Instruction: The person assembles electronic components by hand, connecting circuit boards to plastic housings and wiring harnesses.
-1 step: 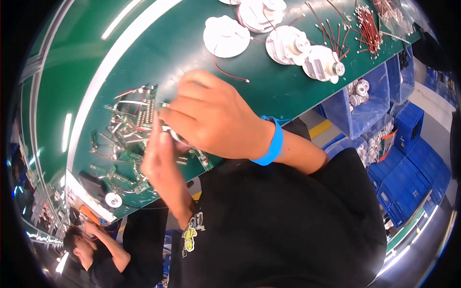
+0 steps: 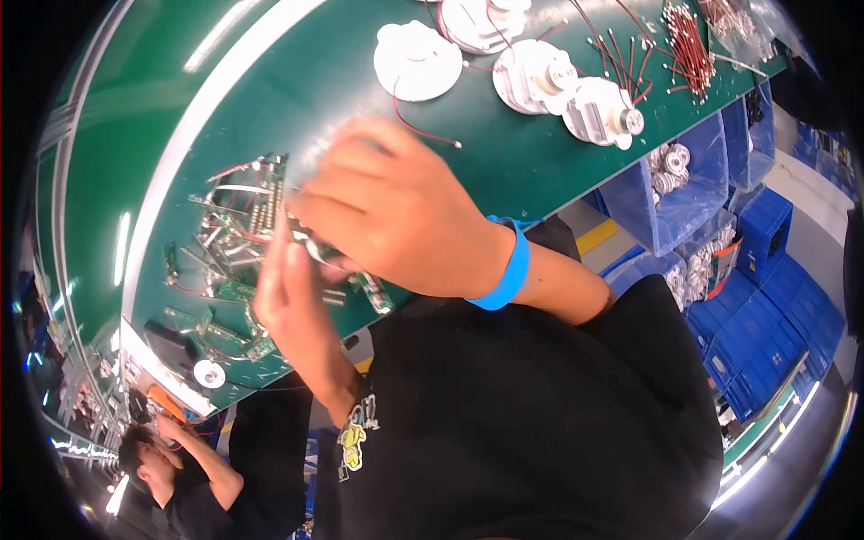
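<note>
My left hand (image 2: 292, 292) and my right hand (image 2: 387, 211) meet over the bench beside a pile of green circuit boards (image 2: 229, 234). Both are closed, fingertips pressed together round a small piece that is mostly hidden and blurred. A bit of white wire or strip (image 2: 315, 250) shows between them. A blue wristband (image 2: 506, 274) circles my right wrist. Just below the hands lies another circuit board (image 2: 373, 295). White wires and strips are tangled among the piled boards.
On the green bench (image 2: 315, 54) lie white round housings (image 2: 418, 61) with red wires and a bundle of red wires (image 2: 688, 54). Blue bins (image 2: 670, 202) of metal parts stand along the near edge. A white disc (image 2: 210, 373) lies at left; a co-worker (image 2: 180, 468) sits beyond.
Both hands have shifted slightly to the left, still together. The whole view has also moved a little, and the housings appear slightly higher.
</note>
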Action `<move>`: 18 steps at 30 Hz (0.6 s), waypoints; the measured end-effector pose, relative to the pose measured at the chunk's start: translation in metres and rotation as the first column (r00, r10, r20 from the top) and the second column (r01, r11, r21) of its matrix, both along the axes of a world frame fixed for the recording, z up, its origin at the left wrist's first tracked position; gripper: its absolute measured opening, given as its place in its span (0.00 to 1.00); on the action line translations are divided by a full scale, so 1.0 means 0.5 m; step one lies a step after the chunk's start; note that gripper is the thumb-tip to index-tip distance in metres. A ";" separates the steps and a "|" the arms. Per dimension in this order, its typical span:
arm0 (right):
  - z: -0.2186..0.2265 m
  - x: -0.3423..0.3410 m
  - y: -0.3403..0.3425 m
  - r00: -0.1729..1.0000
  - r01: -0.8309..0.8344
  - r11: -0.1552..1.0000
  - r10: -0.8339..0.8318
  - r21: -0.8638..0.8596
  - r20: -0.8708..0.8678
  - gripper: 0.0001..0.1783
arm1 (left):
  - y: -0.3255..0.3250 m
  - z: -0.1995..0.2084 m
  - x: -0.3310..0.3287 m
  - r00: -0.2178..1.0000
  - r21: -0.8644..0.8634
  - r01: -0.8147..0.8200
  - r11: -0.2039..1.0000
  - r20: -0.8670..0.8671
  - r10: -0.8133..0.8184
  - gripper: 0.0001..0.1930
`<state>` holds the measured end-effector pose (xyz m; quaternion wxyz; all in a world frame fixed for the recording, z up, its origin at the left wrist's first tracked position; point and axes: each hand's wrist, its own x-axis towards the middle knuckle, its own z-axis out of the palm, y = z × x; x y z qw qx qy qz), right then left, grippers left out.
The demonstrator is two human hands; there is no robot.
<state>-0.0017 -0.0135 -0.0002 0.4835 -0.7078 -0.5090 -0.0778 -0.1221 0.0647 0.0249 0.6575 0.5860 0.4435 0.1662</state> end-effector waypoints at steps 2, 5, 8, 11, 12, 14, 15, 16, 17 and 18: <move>0.006 -0.007 -0.033 0.996 0.085 0.991 -0.083 0.106 -0.021 0.12 | -0.004 -0.019 -0.013 0.998 -0.077 -0.033 0.996 0.054 0.037 0.22; -0.003 -0.067 -0.161 0.917 0.129 0.984 -0.165 -0.122 -0.364 0.11 | -0.011 -0.024 -0.009 0.989 -0.114 -0.052 0.992 0.130 0.067 0.26; -0.057 -0.122 -0.192 0.784 -0.080 0.916 -0.186 -0.393 -0.593 0.11 | -0.008 -0.024 0.007 0.991 -0.186 -0.005 0.983 0.130 0.030 0.26; -0.062 -0.124 -0.207 0.621 -0.158 0.907 -0.215 -0.390 -0.754 0.09 | -0.002 -0.030 -0.005 0.988 -0.208 0.017 0.978 0.151 0.015 0.27; -0.057 -0.112 -0.211 0.528 -0.120 0.945 -0.199 -0.305 -0.826 0.09 | -0.004 -0.027 0.000 0.990 -0.182 0.014 0.983 0.141 0.012 0.27; -0.041 -0.088 -0.232 0.348 0.033 0.981 -0.193 -0.193 -0.917 0.08 | -0.012 -0.023 0.002 0.989 -0.224 0.007 0.975 0.146 0.027 0.28; -0.039 -0.079 -0.235 0.298 0.135 0.980 -0.180 -0.145 -0.937 0.08 | -0.015 -0.021 0.000 0.990 -0.261 0.000 0.965 0.136 0.037 0.28; -0.038 -0.065 -0.236 0.249 0.237 0.967 -0.159 -0.099 -0.955 0.08 | -0.015 -0.023 -0.004 0.989 -0.262 0.007 0.965 0.146 0.033 0.28; -0.042 -0.054 -0.225 0.368 0.341 0.940 -0.163 -0.030 -0.915 0.09 | -0.011 -0.030 -0.011 0.976 -0.351 0.040 0.936 0.216 0.040 0.27; -0.048 -0.041 -0.220 0.382 0.346 0.938 -0.170 -0.030 -0.909 0.09 | -0.009 -0.037 -0.015 0.956 -0.438 0.083 0.895 0.288 0.052 0.27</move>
